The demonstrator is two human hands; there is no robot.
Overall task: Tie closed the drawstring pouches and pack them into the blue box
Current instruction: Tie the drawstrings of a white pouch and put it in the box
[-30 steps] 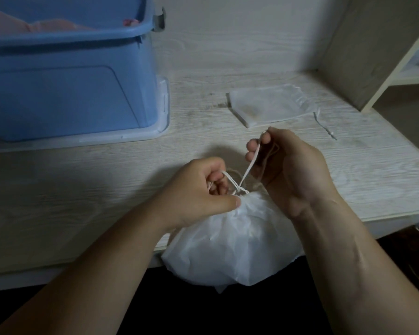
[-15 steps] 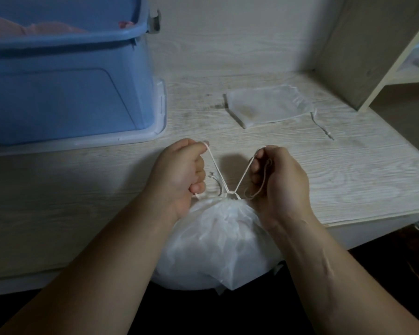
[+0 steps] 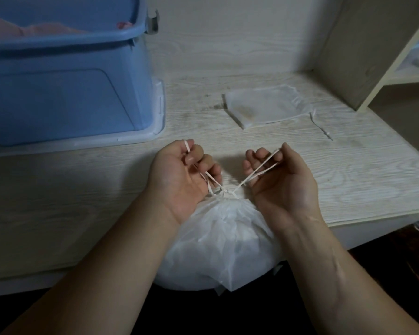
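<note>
stuffed pouch (image 3: 223, 243) at desk (image 3: 107, 189) front edge | left hand (image 3: 179, 175) and right hand (image 3: 283, 180) each grip its drawstring (image 3: 261, 168) | blue box (image 3: 66, 93) back-left: pink stuff (image 3: 49, 29) inside

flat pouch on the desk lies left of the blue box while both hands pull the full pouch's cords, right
No. The head view shows the flat pouch lying right of the blue box. The left hand and right hand do pull the cords of the full pouch.
</note>
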